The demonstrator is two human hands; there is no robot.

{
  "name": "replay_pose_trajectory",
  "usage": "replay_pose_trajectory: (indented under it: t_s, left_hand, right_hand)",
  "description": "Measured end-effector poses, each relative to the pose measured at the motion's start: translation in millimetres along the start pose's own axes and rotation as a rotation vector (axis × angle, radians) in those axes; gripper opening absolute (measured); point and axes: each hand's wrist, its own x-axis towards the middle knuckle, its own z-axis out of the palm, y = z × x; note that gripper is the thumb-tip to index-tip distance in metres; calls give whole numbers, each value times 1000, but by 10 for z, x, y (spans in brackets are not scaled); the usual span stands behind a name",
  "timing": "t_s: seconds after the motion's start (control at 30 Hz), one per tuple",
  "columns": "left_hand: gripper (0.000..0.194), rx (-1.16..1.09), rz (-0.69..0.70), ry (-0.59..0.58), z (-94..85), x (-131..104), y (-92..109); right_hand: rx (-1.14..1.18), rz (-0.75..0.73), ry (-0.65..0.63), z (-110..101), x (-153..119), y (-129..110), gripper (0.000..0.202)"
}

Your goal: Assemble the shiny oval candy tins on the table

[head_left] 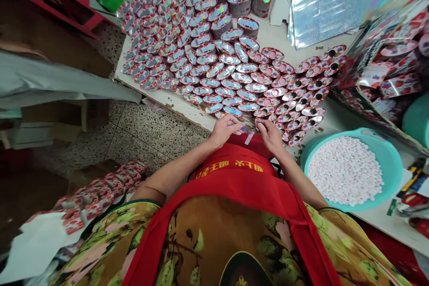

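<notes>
Here, in the head view, your left hand (225,130) and right hand (271,136) were both at the near edge of the worktop (284,35), close together but not touching. Your left fingers were curled around something small, too hidden by the fingers to identify. Just between the hands lay a small pale strip (249,138), tilted; whether your right hand pinched it or only lay beside it could not be told. Your right fingers were bent downward, touching the nearest of the foil-topped oval packs (231,85).

Those packs covered the worktop in overlapping rows, silver-blue ones to the left and middle, pink-rimmed ones with dark spots to the right. At the far end they were stacked into short columns, with the tops cut off by the frame edge.

To your right sat a teal basin (390,161) full of small white pieces (345,170), too small to make out singly. A holographic sheet (335,0) lay beyond it. Your red apron (241,183) hid the worktop's nearest edge. A heap of red-and-white wrappers (100,192) lay low on the left, blurred.
</notes>
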Motion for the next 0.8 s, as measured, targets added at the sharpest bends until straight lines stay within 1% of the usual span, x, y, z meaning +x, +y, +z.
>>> replay_pose_trajectory:
  t_s: [0.07,0.13,0.2,0.3,0.4,0.5,0.6,0.67,0.73,0.8]
  left_hand:
    - [47,-67,8,38,58,81,138]
    - [49,-110,17,66,102,175,236]
    - [50,-132,17,94,132,274,295]
    - [48,-139,-8,114,163,439,328]
    - [43,-104,-37,133,186,658,330]
    - [29,15,-7,188,198,1000,362]
    - [12,265,154,306,204,1476,487]
    - [8,480,274,393,212,1813,620]
    - [9,676,329,453,231,2108,759]
    - [10,817,326,487,260,2325,866]
  right_hand:
    - [297,36,-83,-52,53,-109,68]
    - [497,105,-178,-96,127,-227,70]
    - [593,146,-211,-127,215,-320,61]
    - [613,158,-172,-171,372,-379,55]
    - [544,145,-114,-249,577,-367,55]
    - [388,124,-53,-380,880,-355,52]
    - [195,121,20,-541,1312,-392,46]
    - [66,130,66,-637,1643,-439,39]
    - [-64,162,107,-706,1957,-489,32]
    - [-182,208,144,-745,2206,-528,27]
